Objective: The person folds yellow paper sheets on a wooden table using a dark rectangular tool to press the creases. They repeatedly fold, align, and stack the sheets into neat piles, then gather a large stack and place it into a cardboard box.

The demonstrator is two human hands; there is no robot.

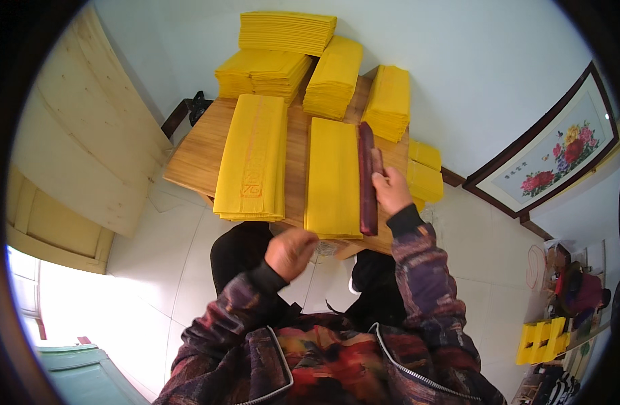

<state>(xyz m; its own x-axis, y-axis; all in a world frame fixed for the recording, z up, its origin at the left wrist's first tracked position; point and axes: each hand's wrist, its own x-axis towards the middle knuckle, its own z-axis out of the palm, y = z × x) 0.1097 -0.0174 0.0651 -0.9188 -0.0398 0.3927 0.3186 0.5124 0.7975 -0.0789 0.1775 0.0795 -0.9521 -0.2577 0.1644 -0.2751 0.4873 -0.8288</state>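
Gripping stick (376, 160): right hand (392, 192); left hand (289, 254): grip unclear (blurred); yellow stacks (333, 74) crowding table (198, 158).

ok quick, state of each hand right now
Left hand: blurred, curled; whether it holds anything can't be told.
Right hand: beside the dark red bar; its grip can't be told.

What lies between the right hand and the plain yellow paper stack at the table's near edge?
In the head view, a long dark red bar lies between the right hand and the yellow paper stack.
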